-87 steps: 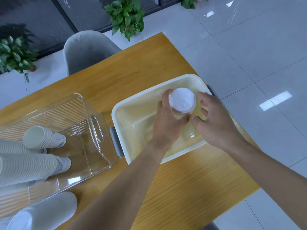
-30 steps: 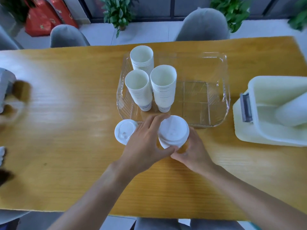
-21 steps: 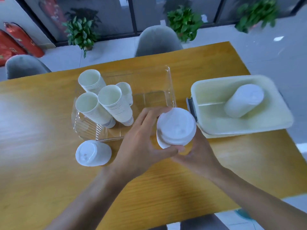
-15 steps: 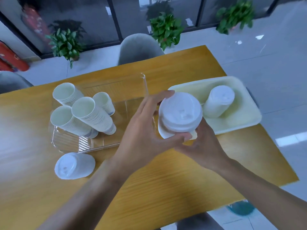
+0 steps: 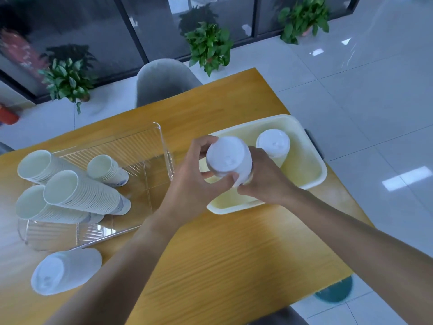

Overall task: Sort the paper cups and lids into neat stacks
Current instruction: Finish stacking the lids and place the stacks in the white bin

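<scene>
Both hands, left (image 5: 194,181) and right (image 5: 262,181), curl round the lid stack (image 5: 228,160), held roughly upright over the tray's (image 5: 304,181) near-left part, just left of the standing stack (image 5: 273,144), so next drop looks straight down.

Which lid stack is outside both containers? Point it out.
The lid stack on the bare table near the clear bin's corner; one other stands in the cream tray, another is in both hands.

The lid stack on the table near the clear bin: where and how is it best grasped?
The lid stack lies on its side outside the clear bin. Probably best to come from above and wrap the fingers around its middle, across the stack, squeezing lightly endwise so the nested lids stay together.
</scene>
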A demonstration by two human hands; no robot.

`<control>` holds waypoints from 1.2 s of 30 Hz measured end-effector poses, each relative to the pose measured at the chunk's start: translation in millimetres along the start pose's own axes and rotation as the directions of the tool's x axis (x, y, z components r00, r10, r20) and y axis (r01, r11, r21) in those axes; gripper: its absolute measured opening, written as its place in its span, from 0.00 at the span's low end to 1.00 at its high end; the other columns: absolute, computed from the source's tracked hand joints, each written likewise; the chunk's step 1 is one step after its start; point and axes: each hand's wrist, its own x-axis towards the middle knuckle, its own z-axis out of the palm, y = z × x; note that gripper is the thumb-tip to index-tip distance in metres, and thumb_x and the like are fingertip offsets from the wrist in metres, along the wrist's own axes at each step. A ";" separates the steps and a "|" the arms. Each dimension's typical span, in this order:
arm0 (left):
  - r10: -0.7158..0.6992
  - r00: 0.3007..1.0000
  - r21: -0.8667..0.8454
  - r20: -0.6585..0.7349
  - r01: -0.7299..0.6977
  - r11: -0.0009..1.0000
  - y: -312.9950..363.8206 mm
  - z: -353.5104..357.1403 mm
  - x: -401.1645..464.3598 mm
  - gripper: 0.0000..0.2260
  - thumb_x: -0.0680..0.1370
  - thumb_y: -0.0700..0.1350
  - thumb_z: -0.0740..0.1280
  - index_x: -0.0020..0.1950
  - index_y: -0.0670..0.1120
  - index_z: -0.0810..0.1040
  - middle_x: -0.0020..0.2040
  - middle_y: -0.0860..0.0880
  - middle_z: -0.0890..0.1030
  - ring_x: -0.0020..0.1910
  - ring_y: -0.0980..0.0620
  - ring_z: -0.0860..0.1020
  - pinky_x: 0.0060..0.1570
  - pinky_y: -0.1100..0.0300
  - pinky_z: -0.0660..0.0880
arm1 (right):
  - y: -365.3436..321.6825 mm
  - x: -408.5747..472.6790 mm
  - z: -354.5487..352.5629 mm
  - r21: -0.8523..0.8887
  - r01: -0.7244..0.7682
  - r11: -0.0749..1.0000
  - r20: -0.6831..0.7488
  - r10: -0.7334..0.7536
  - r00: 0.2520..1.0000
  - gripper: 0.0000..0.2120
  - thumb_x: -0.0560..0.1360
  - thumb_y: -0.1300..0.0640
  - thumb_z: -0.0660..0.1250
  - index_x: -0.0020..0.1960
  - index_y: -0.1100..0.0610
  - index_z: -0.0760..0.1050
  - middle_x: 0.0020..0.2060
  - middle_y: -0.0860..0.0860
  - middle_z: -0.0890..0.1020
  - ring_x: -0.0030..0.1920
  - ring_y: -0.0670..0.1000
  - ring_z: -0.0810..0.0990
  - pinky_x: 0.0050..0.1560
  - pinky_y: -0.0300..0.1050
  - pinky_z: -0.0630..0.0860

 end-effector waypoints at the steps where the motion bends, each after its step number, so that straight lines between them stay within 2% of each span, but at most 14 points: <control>1: -0.013 1.000 0.006 0.001 0.013 1.000 -3.5 2.3 3.7 0.30 0.72 0.46 0.81 0.69 0.55 0.70 0.63 0.62 0.76 0.69 0.59 0.73 0.57 0.58 0.82 | 3.0 5.3 0.1 -0.015 -0.013 1.000 0.013 0.014 1.000 0.35 0.61 0.52 0.75 0.66 0.52 0.70 0.54 0.44 0.75 0.58 0.51 0.72 0.52 0.42 0.68; 4: -0.056 0.998 0.035 0.004 0.056 0.998 -12.9 8.0 14.9 0.30 0.72 0.47 0.80 0.68 0.56 0.69 0.63 0.62 0.77 0.69 0.59 0.73 0.58 0.54 0.82 | 8.4 19.5 0.3 -0.065 -0.060 0.996 0.046 0.063 0.997 0.42 0.63 0.60 0.79 0.73 0.54 0.66 0.62 0.49 0.74 0.65 0.51 0.70 0.57 0.42 0.68; 8: -0.128 0.992 0.085 0.011 0.126 0.988 -24.0 11.3 27.7 0.30 0.72 0.48 0.80 0.68 0.58 0.69 0.64 0.63 0.76 0.68 0.62 0.74 0.58 0.49 0.82 | 15.1 34.3 3.9 -0.133 -0.103 0.986 0.103 0.117 0.988 0.43 0.62 0.60 0.79 0.74 0.55 0.66 0.62 0.50 0.75 0.65 0.53 0.72 0.55 0.41 0.67; 12: -0.152 0.988 0.116 0.016 0.149 0.982 -28.3 13.3 36.7 0.30 0.72 0.48 0.80 0.67 0.59 0.68 0.63 0.64 0.75 0.66 0.65 0.74 0.58 0.52 0.81 | 17.7 40.3 4.0 -0.149 -0.133 0.980 0.100 0.148 0.984 0.44 0.63 0.60 0.80 0.75 0.55 0.65 0.62 0.51 0.74 0.65 0.52 0.72 0.55 0.40 0.65; 16: -0.164 0.986 0.150 0.043 0.156 0.976 -26.5 13.5 42.5 0.29 0.73 0.48 0.79 0.68 0.59 0.67 0.61 0.67 0.74 0.63 0.68 0.73 0.55 0.65 0.79 | 18.4 41.9 4.2 -0.154 -0.132 0.979 0.103 0.149 0.984 0.43 0.63 0.61 0.79 0.75 0.55 0.66 0.61 0.50 0.76 0.64 0.52 0.73 0.55 0.42 0.67; 18: -0.173 0.982 0.182 0.071 0.157 0.971 -26.3 12.7 45.8 0.31 0.73 0.49 0.79 0.70 0.59 0.66 0.64 0.63 0.73 0.61 0.64 0.75 0.58 0.59 0.79 | 17.5 41.9 4.0 -0.149 -0.133 0.980 0.104 0.149 0.983 0.43 0.63 0.61 0.80 0.75 0.54 0.66 0.61 0.50 0.76 0.64 0.52 0.73 0.58 0.45 0.71; 20: -0.173 0.980 0.223 0.095 0.149 0.963 -25.8 11.5 49.6 0.33 0.72 0.50 0.80 0.71 0.59 0.65 0.67 0.58 0.72 0.60 0.55 0.76 0.60 0.50 0.79 | 15.5 42.5 2.7 -0.149 -0.136 0.979 0.107 0.153 0.982 0.43 0.64 0.60 0.80 0.75 0.54 0.65 0.62 0.50 0.76 0.64 0.52 0.73 0.61 0.47 0.73; 22: -0.169 0.979 0.257 0.111 0.136 0.957 -26.5 10.0 54.5 0.34 0.72 0.50 0.80 0.72 0.57 0.65 0.68 0.55 0.72 0.62 0.53 0.76 0.62 0.48 0.78 | 14.1 43.4 1.7 -0.159 -0.147 0.976 0.109 0.165 0.980 0.44 0.64 0.61 0.80 0.76 0.54 0.65 0.62 0.50 0.76 0.63 0.51 0.74 0.59 0.45 0.72; 26: -0.171 0.976 0.294 0.138 0.125 0.948 -28.3 10.6 61.0 0.34 0.71 0.51 0.80 0.71 0.56 0.65 0.67 0.56 0.73 0.64 0.53 0.74 0.61 0.52 0.78 | 13.9 41.9 1.3 -0.187 -0.196 0.963 0.087 0.215 0.973 0.41 0.64 0.61 0.80 0.74 0.55 0.66 0.61 0.50 0.78 0.62 0.52 0.76 0.53 0.44 0.73; 29: -0.182 0.970 0.323 0.164 0.122 0.938 -30.6 14.3 65.2 0.34 0.72 0.50 0.80 0.71 0.54 0.64 0.68 0.57 0.72 0.64 0.55 0.72 0.53 0.70 0.72 | 14.7 39.2 0.4 -0.223 -0.238 0.945 0.068 0.259 0.964 0.37 0.64 0.62 0.79 0.70 0.56 0.68 0.57 0.51 0.79 0.59 0.54 0.78 0.50 0.47 0.76; 30: -0.192 0.966 0.327 0.173 0.128 0.936 -31.0 16.0 66.8 0.34 0.72 0.50 0.80 0.71 0.54 0.64 0.68 0.57 0.72 0.64 0.55 0.72 0.50 0.72 0.71 | 15.1 38.3 -0.2 -0.233 -0.252 0.939 0.059 0.272 0.960 0.36 0.64 0.62 0.79 0.69 0.55 0.69 0.56 0.51 0.80 0.58 0.54 0.79 0.50 0.47 0.77; 36: -0.249 0.954 0.288 0.169 0.194 0.938 -33.6 24.1 76.4 0.33 0.72 0.49 0.80 0.70 0.53 0.64 0.65 0.54 0.74 0.60 0.52 0.76 0.49 0.65 0.73 | 11.5 36.1 -9.3 -0.311 -0.281 0.908 0.028 0.304 0.952 0.35 0.67 0.61 0.78 0.70 0.56 0.68 0.53 0.52 0.81 0.55 0.57 0.81 0.49 0.52 0.81</control>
